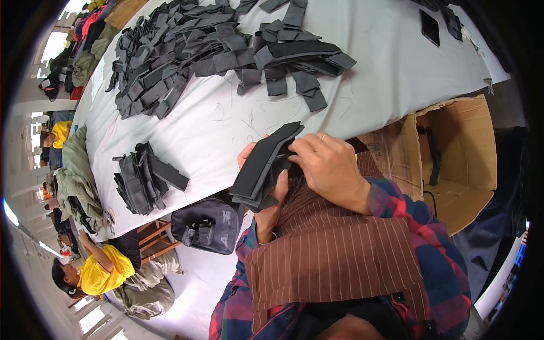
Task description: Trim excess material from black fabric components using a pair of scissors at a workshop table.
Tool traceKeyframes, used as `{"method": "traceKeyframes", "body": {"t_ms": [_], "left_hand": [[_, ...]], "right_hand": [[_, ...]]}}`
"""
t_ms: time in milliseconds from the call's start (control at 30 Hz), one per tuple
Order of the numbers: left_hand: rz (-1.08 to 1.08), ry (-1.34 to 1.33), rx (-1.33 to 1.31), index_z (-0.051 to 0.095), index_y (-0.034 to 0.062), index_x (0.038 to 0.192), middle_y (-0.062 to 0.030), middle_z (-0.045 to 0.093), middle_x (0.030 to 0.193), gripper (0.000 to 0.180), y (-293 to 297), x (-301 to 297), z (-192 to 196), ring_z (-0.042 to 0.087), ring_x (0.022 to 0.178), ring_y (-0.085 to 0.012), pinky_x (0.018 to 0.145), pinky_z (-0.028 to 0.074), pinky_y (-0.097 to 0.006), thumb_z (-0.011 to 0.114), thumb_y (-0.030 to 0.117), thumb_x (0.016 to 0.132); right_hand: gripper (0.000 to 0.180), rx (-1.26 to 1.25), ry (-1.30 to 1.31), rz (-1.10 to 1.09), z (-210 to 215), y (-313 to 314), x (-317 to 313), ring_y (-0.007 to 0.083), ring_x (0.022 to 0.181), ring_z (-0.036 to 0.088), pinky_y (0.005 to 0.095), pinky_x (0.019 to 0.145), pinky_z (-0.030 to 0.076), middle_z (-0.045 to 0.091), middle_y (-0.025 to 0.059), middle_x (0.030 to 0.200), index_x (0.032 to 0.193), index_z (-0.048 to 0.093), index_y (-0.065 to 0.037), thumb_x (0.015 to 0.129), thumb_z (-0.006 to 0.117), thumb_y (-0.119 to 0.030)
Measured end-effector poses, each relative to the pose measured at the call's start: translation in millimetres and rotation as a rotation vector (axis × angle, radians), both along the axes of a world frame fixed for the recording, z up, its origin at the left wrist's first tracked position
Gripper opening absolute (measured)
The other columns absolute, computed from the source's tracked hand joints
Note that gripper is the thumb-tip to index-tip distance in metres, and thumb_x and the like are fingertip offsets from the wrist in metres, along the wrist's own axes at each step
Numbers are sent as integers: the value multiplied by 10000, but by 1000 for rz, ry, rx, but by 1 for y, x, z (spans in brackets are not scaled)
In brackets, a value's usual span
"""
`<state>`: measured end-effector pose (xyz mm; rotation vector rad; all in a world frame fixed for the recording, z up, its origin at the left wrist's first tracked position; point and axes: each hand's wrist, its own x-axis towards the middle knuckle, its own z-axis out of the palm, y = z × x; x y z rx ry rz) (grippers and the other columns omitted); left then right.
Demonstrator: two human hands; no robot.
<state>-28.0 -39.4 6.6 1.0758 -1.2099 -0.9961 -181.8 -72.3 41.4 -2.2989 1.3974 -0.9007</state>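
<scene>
A brown pinstriped apron (334, 260), and above it a bundle of black fabric strips (263, 161) in hand.
At the near edge of the white-covered tabletop (209, 136), the left hand (270, 212) clasps the bundle, thumb against fingers; the right hand (333, 167) curls at its side, though I can't tell what it pinches.

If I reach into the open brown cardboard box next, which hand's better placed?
Probably your right hand: it's nearer the box and seems to pinch only the edge of the long, dark fabric bundle. Your left hand is farther away and supports that bundle from the other side.
</scene>
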Motion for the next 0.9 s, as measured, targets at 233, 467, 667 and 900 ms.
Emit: {"method": "traceKeyframes", "body": {"t_ms": [233,467,667,900], "left_hand": [[52,-175,11,373,-22,1301,-128,474,1232,621,2,-2,4,485,1141,-222,1000,375,-336,680,54,766],[28,-144,12,373,-29,1288,-109,472,1191,615,3,-2,-2,490,1090,-193,963,394,-313,673,20,753],[6,-78,63,337,-26,1309,-108,489,1172,656,2,-6,7,504,1068,-189,951,402,-309,676,4,748],[140,-242,170,562,-31,1070,-78,569,1039,320,-2,10,18,544,987,-181,886,433,-321,704,47,793]], "right_hand": [[114,-28,62,11,-4,-4,6,254,703,588,369,582,480,562,73,742,840,555,-53,784,631,-116],[97,2,36,5,-9,-3,8,257,693,602,371,578,498,552,89,720,824,533,-39,761,587,-88],[89,-13,43,-1,-10,-5,7,254,693,605,374,571,495,558,84,704,812,533,-47,781,598,-100],[106,46,-92,-17,-9,-9,1,259,686,611,367,575,476,624,70,739,845,602,-68,806,664,-145]]}}
